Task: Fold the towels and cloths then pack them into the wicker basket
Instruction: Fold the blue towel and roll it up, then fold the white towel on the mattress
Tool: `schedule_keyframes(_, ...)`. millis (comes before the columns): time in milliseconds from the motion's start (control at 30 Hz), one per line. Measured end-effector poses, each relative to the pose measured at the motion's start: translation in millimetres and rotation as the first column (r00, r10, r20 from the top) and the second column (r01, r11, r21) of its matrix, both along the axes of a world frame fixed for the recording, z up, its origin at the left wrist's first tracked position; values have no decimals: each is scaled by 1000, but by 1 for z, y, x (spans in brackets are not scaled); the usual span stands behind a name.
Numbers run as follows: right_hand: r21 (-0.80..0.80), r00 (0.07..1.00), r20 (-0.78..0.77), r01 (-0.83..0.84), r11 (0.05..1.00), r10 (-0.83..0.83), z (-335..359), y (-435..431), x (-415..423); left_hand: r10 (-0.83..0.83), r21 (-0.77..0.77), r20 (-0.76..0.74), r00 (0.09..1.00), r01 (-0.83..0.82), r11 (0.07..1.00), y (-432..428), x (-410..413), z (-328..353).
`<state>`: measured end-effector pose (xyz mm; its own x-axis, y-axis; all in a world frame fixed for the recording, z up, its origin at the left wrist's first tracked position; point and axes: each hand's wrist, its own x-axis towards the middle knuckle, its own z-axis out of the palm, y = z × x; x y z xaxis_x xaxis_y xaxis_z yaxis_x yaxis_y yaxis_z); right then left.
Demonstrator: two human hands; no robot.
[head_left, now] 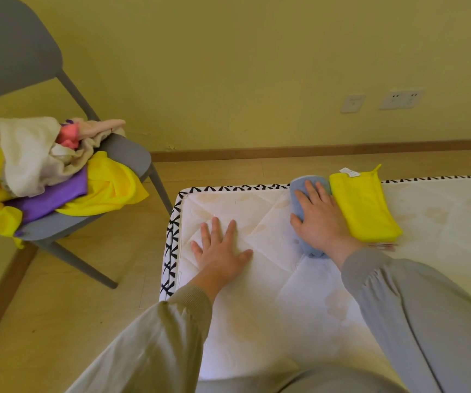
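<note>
Directly under right hand [317, 219] lies blue towel [299, 186]; left hand [220, 251] apart.

Support 1: white quilted mattress [257, 321] with black-and-white patterned trim [172, 245] along its left and far edges. It lies on the pale wood floor [87, 293].

On it, at the far edge:
- folded blue cloth [299, 194], long axis near-far
- folded yellow cloth [361, 205] just right of it, sides touching, white label at its far end
- a thin striped edge under the yellow cloth's near end; item not identifiable

Left hand [220, 251] lies flat on bare mattress near the left edge, fingers spread.

Support 2: grey chair [126, 154] on the floor, left of the mattress.

Seat carries a loose heap:
- yellow fabric [109, 188] lowest
- purple cloth [58, 191] over it
- white towel [27, 157], beige piece [98, 127] and pink piece [68, 134] on top
</note>
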<state>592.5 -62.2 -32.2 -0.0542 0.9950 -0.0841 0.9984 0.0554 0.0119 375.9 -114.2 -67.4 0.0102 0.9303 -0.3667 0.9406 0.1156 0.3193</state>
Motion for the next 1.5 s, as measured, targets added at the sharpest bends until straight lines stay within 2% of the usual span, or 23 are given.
schedule_keyframes(133, -25, 996, 94, 15, 1000, -12, 13, -1, -11, -78, 17, -70, 995, 79, 997, -4, -9, 3)
schedule_keyframes(300, 24, 989, 148, -3, 1000, -1, 27, -12, -26, -135, 86, -86, 987, 143, 986, -12, -18, 13)
schedule_keyframes(433, 37, 996, 60, -70, 997, 68, 37, -23, -46, -134, 119, -105, 985, 146, 982, -17, -38, 28)
schedule_keyframes(600, 52, 967, -36, -251, 967, 253, 47, -35, -92, -92, 244, -127, 988, 121, 962, -25, -71, 52)
schedule_keyframes(800, 122, 933, -142, -316, 941, 331, 64, -45, -167, -18, 322, -152, 988, 67, 945, -40, -132, 81)
schedule_keyframes(1000, 167, 876, -297, -345, 924, 380, 84, -33, -262, 89, 374, -147, 985, -28, 927, -47, -222, 103)
schedule_keyframes(1133, 180, 851, -347, -352, 919, 394, 86, -16, -320, 179, 395, -115, 977, -120, 911, -43, -275, 106)
schedule_keyframes(1333, 117, 784, -485, -382, 917, 388, 83, 18, -394, 321, 423, 12, 947, -296, 856, -16, -348, 97)
schedule_keyframes(1500, 40, 721, -599, -406, 913, 347, 71, 53, -449, 458, 455, 195, 867, -493, 741, 33, -399, 83)
